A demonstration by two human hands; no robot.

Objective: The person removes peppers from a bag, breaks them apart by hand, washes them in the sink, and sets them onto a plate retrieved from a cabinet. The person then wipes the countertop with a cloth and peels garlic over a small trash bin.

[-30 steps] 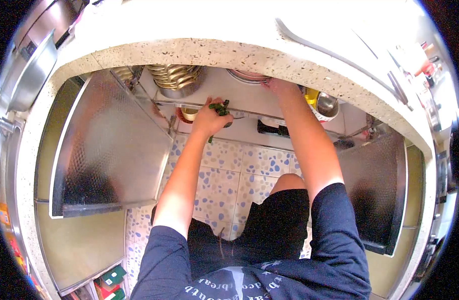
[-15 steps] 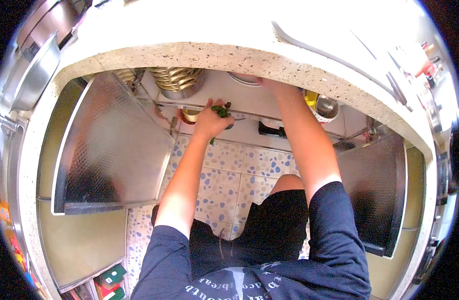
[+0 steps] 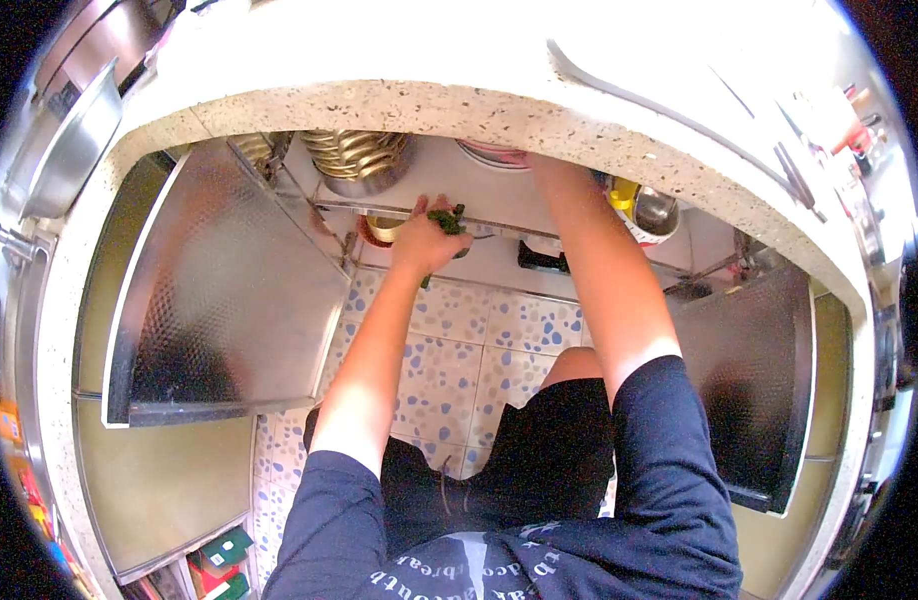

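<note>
My left hand point(image 3: 429, 242) is at the front edge of the cabinet shelf point(image 3: 449, 185), closed round a dark green cloth-like bundle point(image 3: 446, 220); part of it hangs below the hand. My right arm reaches into the cabinet, and my right hand is hidden under the counter edge, near some stacked plates point(image 3: 494, 155). Left of the plates stands a stack of metal bowls point(image 3: 357, 160). Just left of my left hand, lower down, is a gold-coloured bowl point(image 3: 382, 228). A metal bowl point(image 3: 656, 212) and a yellow item point(image 3: 622, 193) sit right of my right arm.
The speckled counter edge point(image 3: 379, 97) curves over the cabinet. Open doors stand at the left point(image 3: 229, 300) and right point(image 3: 744, 380). A black object point(image 3: 544, 257) lies on the lower level. A metal basin point(image 3: 74, 145) is at the upper left.
My right hand has moved deeper under the counter edge and out of view. My left hand has shifted slightly right and stays closed on the green bundle.
</note>
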